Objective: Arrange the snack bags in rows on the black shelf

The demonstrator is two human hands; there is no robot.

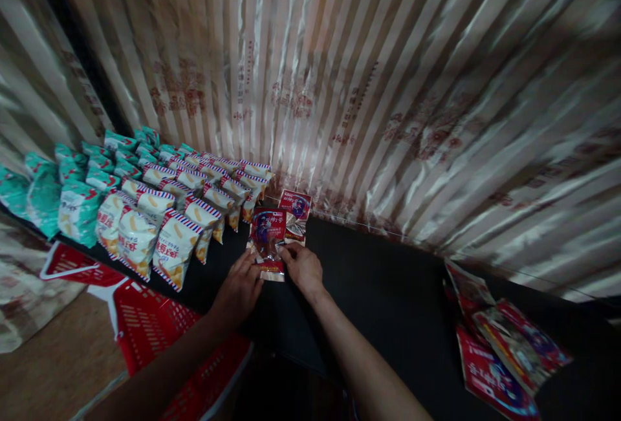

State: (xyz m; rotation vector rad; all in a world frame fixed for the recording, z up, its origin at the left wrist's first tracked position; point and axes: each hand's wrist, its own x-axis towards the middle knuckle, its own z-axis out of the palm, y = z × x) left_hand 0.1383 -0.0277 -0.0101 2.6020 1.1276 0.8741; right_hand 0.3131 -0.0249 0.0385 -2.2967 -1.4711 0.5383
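A red snack packet (270,228) with a dark picture and a clear window lies on the black table, between my two hands. My left hand (240,286) has its fingers closed on the packet's lower left edge. On the opposite edge, my right hand (303,268) pinches the packet between thumb and fingers. Just behind it is a second red packet (297,209), partly covered by the first. White chip bags (175,248) with striped edges stand in rows to the left of my hands.
Green snack bags (80,211) fill the table's far left end. More red packets (499,369) lie in a loose pile at the right. A red shopping basket (145,317) is below the front edge. Shiny printed sheeting (339,85) hangs behind the black table (388,291).
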